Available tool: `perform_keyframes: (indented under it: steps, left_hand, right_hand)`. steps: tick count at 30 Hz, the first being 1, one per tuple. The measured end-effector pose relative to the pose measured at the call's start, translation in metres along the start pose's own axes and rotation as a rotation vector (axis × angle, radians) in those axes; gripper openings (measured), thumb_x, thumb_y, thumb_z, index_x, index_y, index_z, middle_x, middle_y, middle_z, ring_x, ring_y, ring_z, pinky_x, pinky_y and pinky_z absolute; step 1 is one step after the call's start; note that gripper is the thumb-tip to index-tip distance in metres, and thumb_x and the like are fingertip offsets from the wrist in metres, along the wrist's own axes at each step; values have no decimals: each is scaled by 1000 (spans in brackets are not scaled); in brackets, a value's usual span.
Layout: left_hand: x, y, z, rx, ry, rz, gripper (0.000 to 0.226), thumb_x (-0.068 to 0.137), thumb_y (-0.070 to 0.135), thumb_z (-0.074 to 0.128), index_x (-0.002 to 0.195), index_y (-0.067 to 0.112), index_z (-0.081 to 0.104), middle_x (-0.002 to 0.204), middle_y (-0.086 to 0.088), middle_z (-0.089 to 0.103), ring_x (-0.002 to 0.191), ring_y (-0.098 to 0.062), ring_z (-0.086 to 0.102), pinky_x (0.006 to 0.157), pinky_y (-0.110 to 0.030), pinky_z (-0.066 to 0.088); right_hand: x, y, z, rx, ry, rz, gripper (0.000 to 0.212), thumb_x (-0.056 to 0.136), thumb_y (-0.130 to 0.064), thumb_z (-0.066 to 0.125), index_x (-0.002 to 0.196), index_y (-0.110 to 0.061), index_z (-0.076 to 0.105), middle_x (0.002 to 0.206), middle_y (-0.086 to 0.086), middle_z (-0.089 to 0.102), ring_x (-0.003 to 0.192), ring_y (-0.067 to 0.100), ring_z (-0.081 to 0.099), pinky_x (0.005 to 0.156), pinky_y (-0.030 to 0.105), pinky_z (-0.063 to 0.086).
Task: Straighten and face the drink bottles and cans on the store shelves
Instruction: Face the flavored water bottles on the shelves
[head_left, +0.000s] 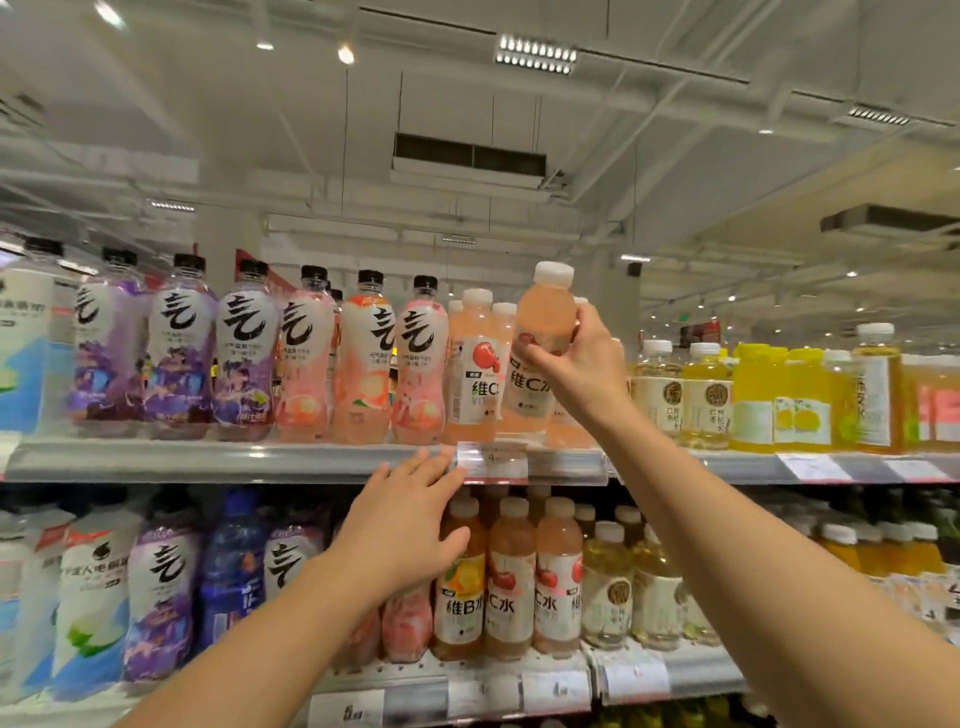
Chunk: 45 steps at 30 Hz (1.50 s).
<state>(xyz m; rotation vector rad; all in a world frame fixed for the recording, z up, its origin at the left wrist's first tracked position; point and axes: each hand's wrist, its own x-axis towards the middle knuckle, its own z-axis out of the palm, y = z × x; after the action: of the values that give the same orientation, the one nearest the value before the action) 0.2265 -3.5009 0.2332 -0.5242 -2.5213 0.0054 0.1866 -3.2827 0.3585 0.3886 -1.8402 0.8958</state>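
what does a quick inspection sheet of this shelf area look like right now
surface: upper shelf edge with price tags; lower shelf below.
job's things: pink white-capped bottle raised and tilted above its row; neighbouring pink bottle upright, label forward; black-capped bottles upright in a row.
clutter: nothing seen.
grippers: right hand grips the raised bottle; left hand open, fingers at the upper shelf edge.
cables: nothing seen.
surroundings: yellow drinks on the right; ceiling lights overhead.
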Motion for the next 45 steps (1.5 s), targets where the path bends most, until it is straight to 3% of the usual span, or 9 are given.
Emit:
perform_keyframes:
  steps: [9,12,14,18,21,25,36,41,45]
  left_hand:
    - [1,-2,6,9,8,5,97,70,71,8,160,36,18,169,7,6,156,-20,6,126,-46,10]
    - [1,-2,8,-8,11,-4,95,71,71,10,160,37,16,169,8,4,156,-19,4,127,-46,7]
    - [2,-2,8,-5,6,-14,86,80,70,19,160,37,15,169,9,2,156,-19,2,127,-46,5]
    - [2,0,6,18,-4,-21,76,92,65,33,160,37,11,169,10,-2,156,-17,0,127,-45,4]
    - [2,2,4,4,-19,-28,76,93,64,35,160,38,11,169,10,-3,156,-17,0,127,-45,4]
    - [2,4,2,-5,-18,-27,93,73,72,12,160,39,14,169,11,2,156,-17,4,126,-45,7]
    - [4,12,-4,26,-25,-67,97,67,73,6,159,42,14,168,16,1,156,-13,5,126,-39,15]
    - [5,19,-7,13,-10,-103,98,66,73,6,158,42,19,168,17,7,155,-11,10,125,-34,19]
    - [13,21,-11,-55,114,-132,72,83,67,30,149,40,42,155,20,41,141,-6,39,111,-28,40]
  right_hand:
    - [18,10,23,-179,-117,0,55,77,-56,82,110,-18,59,86,-10,64,84,12,65,60,25,48]
    - [17,7,23,-283,-125,-1,66,81,-56,79,118,-13,46,79,-12,52,76,13,59,68,34,55]
    - [19,3,24,-490,-106,-70,73,83,-67,71,122,-14,39,77,-4,60,70,19,62,63,39,58]
    - [31,2,24,-786,-125,-133,79,82,-79,58,123,-12,44,94,6,69,94,32,66,61,36,48]
    - [40,8,24,-768,-148,-67,84,81,-78,59,128,-9,47,107,8,68,110,35,61,68,39,46]
    - [42,16,25,-713,-197,-2,89,78,-83,58,133,-14,44,112,6,67,105,31,64,72,41,57]
    - [19,49,6,-437,-212,-133,82,90,-61,62,154,-27,22,81,-5,69,76,22,69,64,42,61]
    - [-9,82,-16,-291,-53,-172,53,96,-43,62,142,-31,40,62,-9,64,58,10,64,56,38,58]
    - [-34,109,-26,-288,111,-29,36,93,-47,66,117,-24,53,72,-12,59,66,11,61,62,39,57]
